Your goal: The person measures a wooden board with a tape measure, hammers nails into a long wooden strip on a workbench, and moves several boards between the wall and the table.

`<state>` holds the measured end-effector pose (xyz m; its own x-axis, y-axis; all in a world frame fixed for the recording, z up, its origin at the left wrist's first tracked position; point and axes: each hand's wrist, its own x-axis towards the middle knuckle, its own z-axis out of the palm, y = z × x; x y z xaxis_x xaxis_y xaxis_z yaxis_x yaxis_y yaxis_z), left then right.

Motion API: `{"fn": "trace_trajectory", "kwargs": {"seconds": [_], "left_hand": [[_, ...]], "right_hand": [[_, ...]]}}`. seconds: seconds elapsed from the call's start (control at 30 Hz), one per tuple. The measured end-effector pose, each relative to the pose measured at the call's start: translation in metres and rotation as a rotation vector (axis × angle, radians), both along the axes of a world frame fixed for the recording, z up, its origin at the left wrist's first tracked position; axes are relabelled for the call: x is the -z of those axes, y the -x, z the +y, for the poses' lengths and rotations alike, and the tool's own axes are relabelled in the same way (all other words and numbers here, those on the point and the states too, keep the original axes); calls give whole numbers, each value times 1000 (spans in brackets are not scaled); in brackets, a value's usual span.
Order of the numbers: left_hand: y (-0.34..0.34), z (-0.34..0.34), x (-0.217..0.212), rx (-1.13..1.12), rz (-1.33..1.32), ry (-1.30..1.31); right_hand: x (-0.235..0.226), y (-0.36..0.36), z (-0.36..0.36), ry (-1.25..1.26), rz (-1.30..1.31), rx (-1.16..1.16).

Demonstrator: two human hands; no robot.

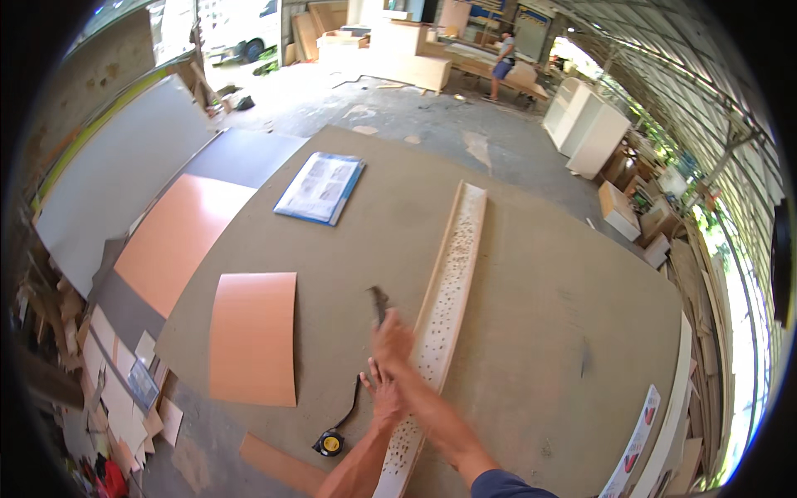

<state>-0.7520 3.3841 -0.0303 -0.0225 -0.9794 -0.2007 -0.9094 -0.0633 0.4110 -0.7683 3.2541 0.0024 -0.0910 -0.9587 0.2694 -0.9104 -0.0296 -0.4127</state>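
My right hand (393, 339) is closed around a slim dark hand tool (379, 304), blurred, its kind unclear. It is over the left edge of a long white strip (452, 290) dotted with many holes or specks. Below it, my left hand (386, 398) lies with fingers spread, against the strip's left side and partly under my right forearm. A black and yellow tape measure (330, 443) rests left of that hand, a dark band curving up from it. All of this is on a broad brownish board (548, 332). Left of my hands lies an orange-pink sheet (253, 340).
A blue-edged folder of papers (320, 188) lies on the board's far left. More sheets (183, 236) and offcuts (116, 398) are beyond its left edge. White cabinets (585, 124) stand far right; a person (502, 66) is at the back. Timber strips (706, 365) line the right.
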Motion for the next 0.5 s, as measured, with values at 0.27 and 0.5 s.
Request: {"fn": "trace_trajectory", "kwargs": {"seconds": [0.27,0.5], "left_hand": [[-21,-7,64,-17,-56,563],[-6,-6,-20,-53,136,182]], "right_hand": [[-56,-26,105,32,-156,-435],[-36,142,275,84,-683,125]]}}
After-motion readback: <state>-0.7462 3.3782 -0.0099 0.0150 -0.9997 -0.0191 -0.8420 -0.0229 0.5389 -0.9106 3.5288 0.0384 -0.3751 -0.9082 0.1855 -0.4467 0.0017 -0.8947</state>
